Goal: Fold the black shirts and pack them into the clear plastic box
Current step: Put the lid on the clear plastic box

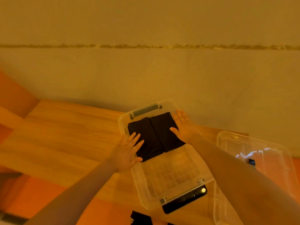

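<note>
The clear plastic box [172, 181] lies open on the wooden table, with a black latch at each end. Two folded black shirts sit side by side in its far half: the left shirt [146, 138] and the right shirt [164, 132]. My left hand [128, 151] lies flat with spread fingers on the left shirt's near left edge. Over the right shirt's right edge, my right hand [181, 125] presses flat, fingers straight. More black cloth [141, 218] shows at the bottom edge of the view.
The clear lid [259, 159] lies to the right of the box, partly under my right forearm. The wooden table [65, 135] stretches to the left. A plain wall stands right behind the box. Orange floor shows at the left.
</note>
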